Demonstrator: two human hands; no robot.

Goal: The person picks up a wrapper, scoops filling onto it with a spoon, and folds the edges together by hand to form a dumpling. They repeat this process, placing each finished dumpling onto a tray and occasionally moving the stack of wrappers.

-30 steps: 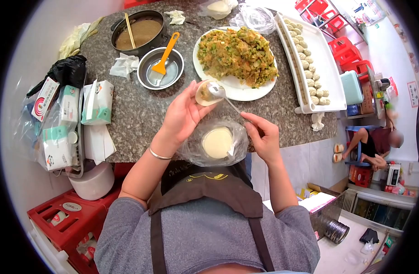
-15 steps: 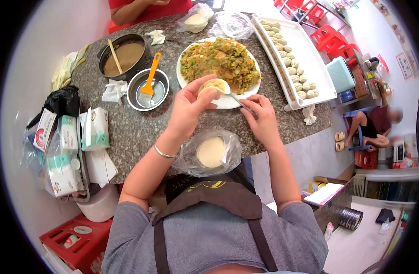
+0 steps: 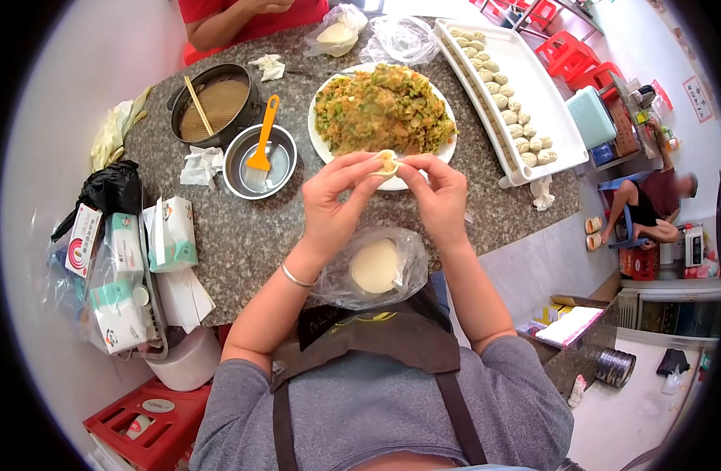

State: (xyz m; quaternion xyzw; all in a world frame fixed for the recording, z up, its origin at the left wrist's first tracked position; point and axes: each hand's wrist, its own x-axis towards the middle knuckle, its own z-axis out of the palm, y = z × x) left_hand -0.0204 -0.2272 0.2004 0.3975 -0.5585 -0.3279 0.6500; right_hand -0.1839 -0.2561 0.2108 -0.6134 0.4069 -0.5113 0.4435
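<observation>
Both hands meet at a small filled dough wrapper (image 3: 387,162) above the near rim of the filling plate (image 3: 322,147). My left hand (image 3: 334,200) pinches its left side, and my right hand (image 3: 439,192) pinches its right edge. Chopped green and orange filling (image 3: 382,110) is heaped on the plate, and some filling shows inside the wrapper. Below the hands, a stack of round wrappers (image 3: 375,266) lies in a clear plastic bag (image 3: 341,276) at the table's near edge. No spoon is visible in my right hand.
A metal bowl (image 3: 286,174) with an orange brush (image 3: 264,141) and a dark pan (image 3: 180,125) with chopsticks stand left. On the right, a white tray (image 3: 560,137) holds several shaped dumplings. Tissue packs (image 3: 172,234) lie far left. Another person's arm (image 3: 223,27) is across the table.
My right hand has let go of the metal spoon and now grips the wrapper, which is pinched between both hands. The whole view has shifted slightly.
</observation>
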